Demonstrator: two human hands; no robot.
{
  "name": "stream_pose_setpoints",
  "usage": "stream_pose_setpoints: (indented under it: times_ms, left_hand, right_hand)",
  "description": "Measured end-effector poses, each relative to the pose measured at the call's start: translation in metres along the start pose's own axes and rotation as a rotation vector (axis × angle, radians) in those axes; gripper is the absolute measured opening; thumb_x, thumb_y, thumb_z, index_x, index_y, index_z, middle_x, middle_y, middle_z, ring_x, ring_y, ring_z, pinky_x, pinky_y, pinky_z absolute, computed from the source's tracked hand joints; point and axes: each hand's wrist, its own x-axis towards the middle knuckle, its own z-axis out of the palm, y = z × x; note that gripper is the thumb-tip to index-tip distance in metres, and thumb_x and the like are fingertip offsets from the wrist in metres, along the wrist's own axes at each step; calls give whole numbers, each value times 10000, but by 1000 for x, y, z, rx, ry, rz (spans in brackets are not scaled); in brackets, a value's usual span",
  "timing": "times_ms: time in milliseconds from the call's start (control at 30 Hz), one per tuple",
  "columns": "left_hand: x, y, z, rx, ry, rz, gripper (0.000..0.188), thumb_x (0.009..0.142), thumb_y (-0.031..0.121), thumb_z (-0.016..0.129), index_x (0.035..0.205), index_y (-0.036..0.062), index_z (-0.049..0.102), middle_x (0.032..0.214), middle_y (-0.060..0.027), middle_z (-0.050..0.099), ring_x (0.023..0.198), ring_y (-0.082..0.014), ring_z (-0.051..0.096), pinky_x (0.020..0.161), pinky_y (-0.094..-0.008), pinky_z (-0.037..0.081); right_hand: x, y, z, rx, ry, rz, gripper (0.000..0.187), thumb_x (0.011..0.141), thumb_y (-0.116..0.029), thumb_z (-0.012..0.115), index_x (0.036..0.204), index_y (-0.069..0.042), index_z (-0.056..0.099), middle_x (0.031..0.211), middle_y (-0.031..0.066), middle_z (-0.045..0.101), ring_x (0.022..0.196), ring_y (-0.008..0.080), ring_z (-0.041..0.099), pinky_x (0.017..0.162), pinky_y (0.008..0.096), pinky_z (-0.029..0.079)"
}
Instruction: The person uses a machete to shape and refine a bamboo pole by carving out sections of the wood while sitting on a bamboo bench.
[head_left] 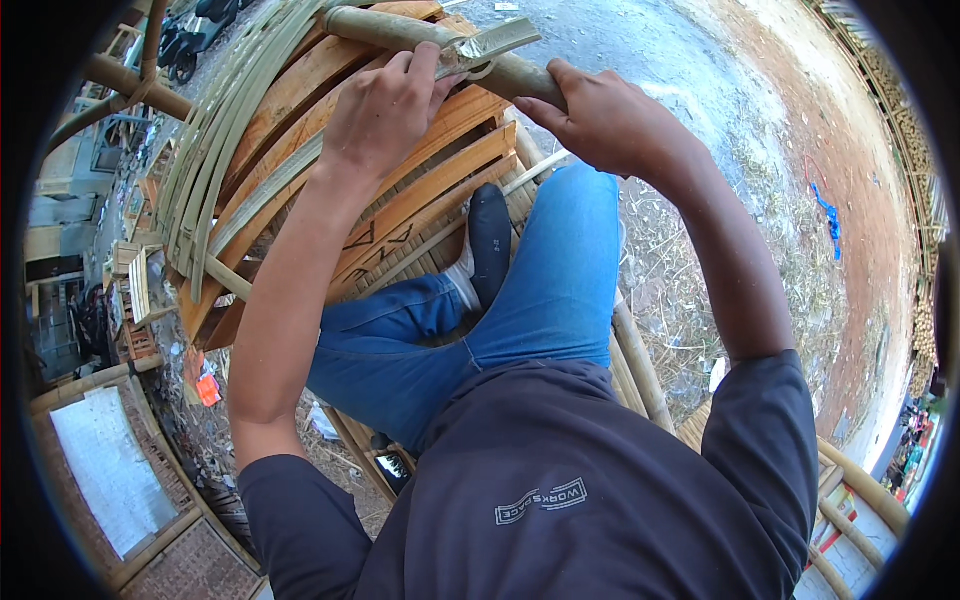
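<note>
A round bamboo pole slopes across the top of the view, down from left to right. My right hand is wrapped round its near right end, the thumb along the side. Across the pole lies a short pale-green split bamboo piece, its hollow side showing. My left hand is closed on the lower left end of this piece, fingertips against the pole. Part of the grip is hidden behind the fingers. Below the hands are orange-brown wooden slats.
Several thin green bamboo strips bend over the slats at the left. My jeans-clad legs rest on a bamboo-slat seat; a phone lies by my left hip. Straw-strewn ground and a blue scrap are at the right.
</note>
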Motion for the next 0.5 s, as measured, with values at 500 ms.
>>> stream_pose_setpoints:
  times_ms: [500]
  left_hand:
    - [38,12,-33,-38,116,1,274,1014,298,548,1053,27,545,814,-206,663,771,-365,676,654,-467,557]
  right_hand:
    - [-15,-39,-6,220,-90,55,435,1021,-430,518,1045,4,536,742,218,665,707,373,687,688,513,525]
